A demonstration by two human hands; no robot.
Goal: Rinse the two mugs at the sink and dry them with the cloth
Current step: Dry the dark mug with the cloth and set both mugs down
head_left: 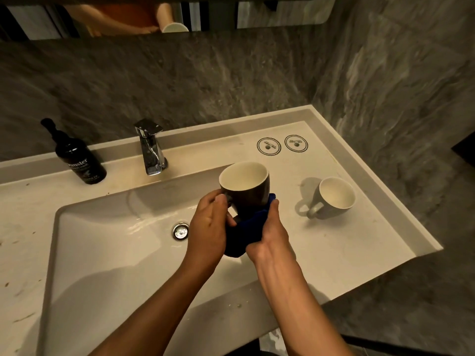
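Beside the "…nster"-labelled bottle [81,160], dark mug [245,191] in both hands' grip, blue cloth [246,227] underneath.

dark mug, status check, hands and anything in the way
Left hand grips dark mug by its handle. Right hand holds blue cloth against mug base. Grey mug on counter, untouched. Nothing blocking.

**Hands, mid-frame**

We are reaching both bare forearms forward from the lower edge, converging toward centre. Our left hand [209,224] is curling its fingers round a handle, thumb up. Our right hand [272,235] is cupping upward, fingers wrapped round cloth, wrist bent slightly inward.
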